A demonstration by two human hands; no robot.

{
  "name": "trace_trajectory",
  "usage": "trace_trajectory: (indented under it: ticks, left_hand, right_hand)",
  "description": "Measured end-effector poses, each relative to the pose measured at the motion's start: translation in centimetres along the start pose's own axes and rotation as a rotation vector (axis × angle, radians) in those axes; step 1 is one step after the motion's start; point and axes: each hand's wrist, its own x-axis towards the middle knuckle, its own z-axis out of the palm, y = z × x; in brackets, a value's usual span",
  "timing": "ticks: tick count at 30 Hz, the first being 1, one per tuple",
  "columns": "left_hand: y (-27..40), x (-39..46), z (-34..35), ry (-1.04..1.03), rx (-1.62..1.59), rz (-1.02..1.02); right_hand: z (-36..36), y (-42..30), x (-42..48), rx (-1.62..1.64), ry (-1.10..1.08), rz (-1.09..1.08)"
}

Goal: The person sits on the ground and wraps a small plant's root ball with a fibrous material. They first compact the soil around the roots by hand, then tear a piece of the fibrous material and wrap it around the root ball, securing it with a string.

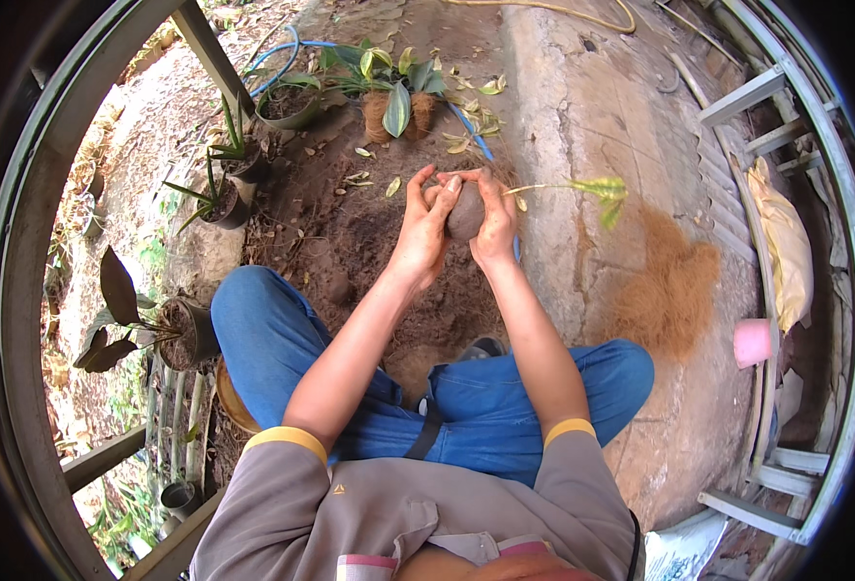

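Both hands cup a rounded ball of dark soil (pixel 465 216) above the ground in front of my knees. My left hand (pixel 429 221) presses on its left side, the thumb lying across the top. Around the right side wraps my right hand (pixel 495 218), with its fingers bent toward the left hand. A plant stem with yellow-green leaves (pixel 602 190) sticks out to the right past the right hand; its lower end is hidden by that hand. Loose dark soil (pixel 442 312) lies below the hands, between my legs.
Brown coconut fibre (pixel 667 290) is heaped on the concrete slab (pixel 558 131) at right, near a pink pot (pixel 752 343). Fibre-wrapped leafy plants (pixel 397 109) stand ahead beside a blue hose (pixel 474 131). Potted plants (pixel 227 203) line the left. A pale sack (pixel 780 243) lies far right.
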Motion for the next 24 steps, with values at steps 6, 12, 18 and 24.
trace_trajectory:
  ticks: [6, 12, 18, 24]
  left_hand:
    - [0.2, -0.5, 0.3, -0.072, 0.093, 0.023]
    - [-0.6, -0.4, 0.1, -0.093, 0.064, 0.028]
    - [-0.2, 0.5, -1.5, -0.185, -0.23, -0.08]
    - [-0.1, -0.1, -1.5, -0.232, -0.364, -0.207]
  right_hand:
    - [0.0, -0.7, 0.3, 0.118, -0.005, 0.035]
    - [-0.9, -0.7, 0.7, 0.052, -0.045, 0.017]
    - [-0.2, -2.6, 0.7, -0.056, -0.176, 0.074]
    - [-0.7, -1.8, 0.5, -0.051, -0.147, -0.048]
